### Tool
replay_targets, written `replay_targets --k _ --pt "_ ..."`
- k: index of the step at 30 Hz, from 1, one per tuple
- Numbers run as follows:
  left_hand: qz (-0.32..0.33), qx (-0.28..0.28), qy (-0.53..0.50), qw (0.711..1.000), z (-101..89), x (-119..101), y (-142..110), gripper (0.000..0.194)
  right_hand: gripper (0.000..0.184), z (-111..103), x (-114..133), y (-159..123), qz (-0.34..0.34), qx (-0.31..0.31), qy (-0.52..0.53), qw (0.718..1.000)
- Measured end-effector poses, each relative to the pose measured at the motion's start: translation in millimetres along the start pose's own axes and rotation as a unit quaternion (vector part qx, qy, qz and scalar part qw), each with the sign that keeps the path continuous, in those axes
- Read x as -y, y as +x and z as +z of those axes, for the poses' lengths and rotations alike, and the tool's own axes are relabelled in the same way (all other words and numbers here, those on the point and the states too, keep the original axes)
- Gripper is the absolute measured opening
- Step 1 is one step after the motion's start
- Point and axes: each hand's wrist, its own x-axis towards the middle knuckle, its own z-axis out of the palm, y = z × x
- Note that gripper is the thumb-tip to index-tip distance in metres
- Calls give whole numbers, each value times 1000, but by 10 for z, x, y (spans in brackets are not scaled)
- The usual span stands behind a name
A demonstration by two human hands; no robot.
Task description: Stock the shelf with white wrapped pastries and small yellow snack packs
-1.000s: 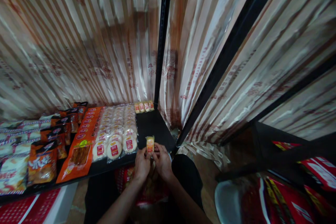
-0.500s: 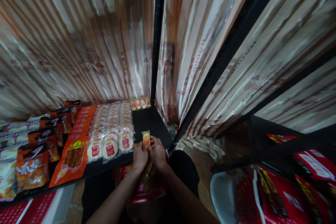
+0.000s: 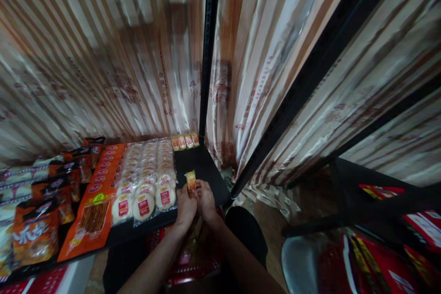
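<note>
Both of my hands pinch a small yellow snack packet (image 3: pixel 190 179) at the front edge of a black shelf (image 3: pixel 200 167). My left hand (image 3: pixel 185 207) grips the packet's lower left side, and my right hand (image 3: pixel 206 200) grips its lower right side. The packet stands upright above my fingers. A short row of the same yellow packets (image 3: pixel 185 141) lies at the back of the shelf. Just left of my hands lie clear packs of round white cakes (image 3: pixel 148 179) with red labels.
Orange snack bags (image 3: pixel 99 193) and dark orange bags (image 3: pixel 34 229) fill the shelf's left side. A black upright post (image 3: pixel 206 55) stands behind. Striped curtain (image 3: pixel 103 55) covers the back. A red basket (image 3: pixel 193 257) sits below my hands; red packages (image 3: pixel 379 262) lie at lower right.
The view has shifted slightly. My hands have stayed together on the yellow packet, holding it a little lower and closer to the shelf's front edge.
</note>
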Motion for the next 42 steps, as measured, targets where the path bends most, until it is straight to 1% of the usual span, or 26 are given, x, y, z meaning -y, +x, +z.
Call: replay_targets --k 4,7,12,19,22,25,29,33,38,42 --pt "-39 26 8 999 -47 -137 94 41 28 45 -39 158 10 4 12 1000" --pt "-51 32 15 998 -55 -215 180 42 25 84 -60 289 15 6 10 1000" --pt "-44 -4 13 999 -9 -257 356 40 19 149 -75 507 30 13 1 999" --pt "-63 -33 21 997 35 -319 601 43 13 153 -14 778 41 22 3 999" --pt "-78 -31 22 996 42 -364 695 46 12 143 15 870 58 26 -7 998" --pt "-91 -31 22 995 62 -424 780 46 14 145 33 954 70 27 -27 997" --pt "-85 -48 11 995 102 -494 883 43 14 174 41 1065 65 37 -45 996" --pt "-79 -64 -5 995 116 -514 993 44 13 222 62 1167 59 49 -67 995" --pt "-58 -80 -28 995 96 -535 1109 44 11 293 107 1278 45 47 -90 994" --pt "-32 -100 -44 994 54 -597 1149 38 12 370 110 1355 34 46 -78 995"
